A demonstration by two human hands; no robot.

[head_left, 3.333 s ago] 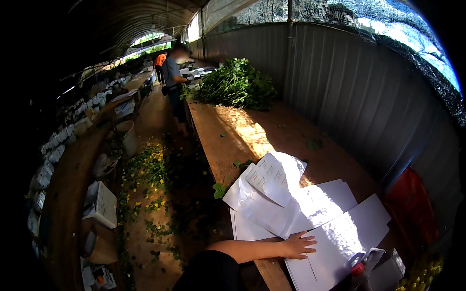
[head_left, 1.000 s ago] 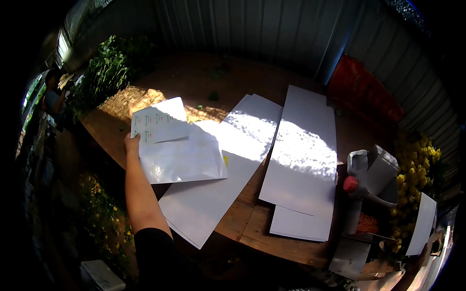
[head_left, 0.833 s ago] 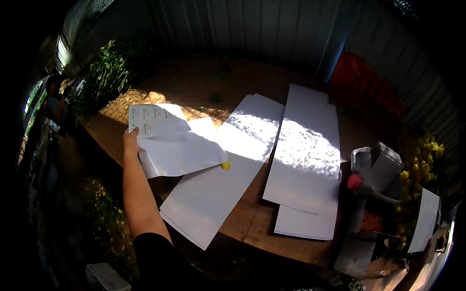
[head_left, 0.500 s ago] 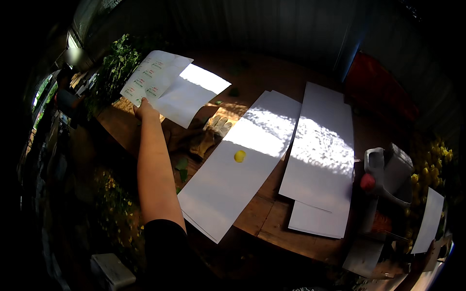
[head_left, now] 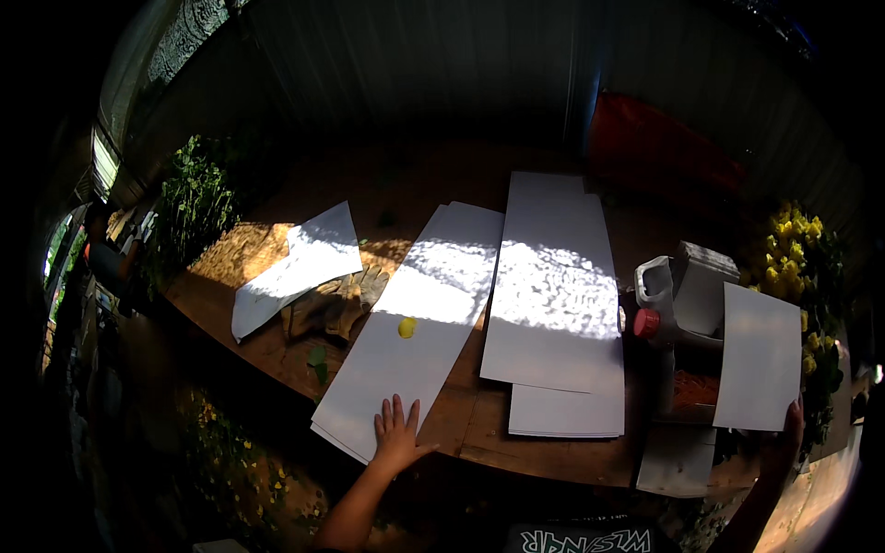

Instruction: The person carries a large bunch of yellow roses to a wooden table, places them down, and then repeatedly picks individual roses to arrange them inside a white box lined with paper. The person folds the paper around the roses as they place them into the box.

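My left hand (head_left: 399, 441) lies with fingers spread on the near end of a long stack of white sheets (head_left: 433, 290). A yellow petal-like piece (head_left: 407, 327) rests on that stack. My right hand (head_left: 790, 435), dark and partly hidden, grips the lower right corner of a white sheet (head_left: 761, 359) held up at the right. Left of the stack, a loose folded white paper (head_left: 318, 263) lies on the table beside a worn work glove (head_left: 343, 304). A second stack of white sheets (head_left: 553, 286) sits in the middle.
A white jug with a red cap (head_left: 647, 323) and a pale box (head_left: 708, 281) stand at the right. Behind them are yellow flowers (head_left: 791, 241). Leafy green stems (head_left: 195, 198) are heaped far left, where another person (head_left: 109, 258) is partly visible. Red fabric-like material (head_left: 654, 147) hangs behind.
My left hand has let go of the printed paper at the far left and come back to the near end of the left stack. The right hand's sheet is now more in view.
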